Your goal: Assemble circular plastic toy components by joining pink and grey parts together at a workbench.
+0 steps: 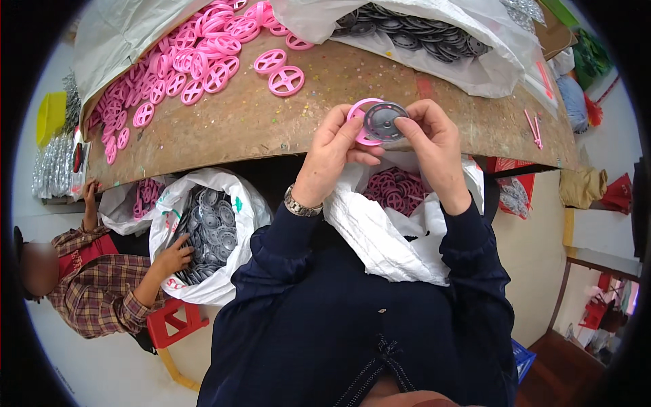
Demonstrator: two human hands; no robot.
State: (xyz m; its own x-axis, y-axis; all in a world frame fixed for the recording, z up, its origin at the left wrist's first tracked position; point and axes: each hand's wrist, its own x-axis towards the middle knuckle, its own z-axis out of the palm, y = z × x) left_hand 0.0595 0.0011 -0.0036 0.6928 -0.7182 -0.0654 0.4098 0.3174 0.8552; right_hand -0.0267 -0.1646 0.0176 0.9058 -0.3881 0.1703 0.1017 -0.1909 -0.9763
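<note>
Just past the table's near edge, my left hand (pixel 331 150) pinches a pink plastic wheel (pixel 357 108) by its rim between thumb and fingers. My right hand (pixel 435 139) grips a round grey plastic disc (pixel 384 122), its thumb on the face. The disc lies over the right part of the wheel and covers much of it; I cannot tell whether the two are joined. Below both hands, a white sack (pixel 366 234) in front of me holds a heap of pink wheels (pixel 397 188).
On the wooden table (pixel 271 136) lie a heap of pink spoked wheels (pixel 196 57) and an open white bag (pixel 502 64) of grey discs (pixel 413 34). At left, a co-worker's hand (pixel 175 258) touches a sack of grey discs (pixel 213 227). Below it stands a red stool (pixel 178 322).
</note>
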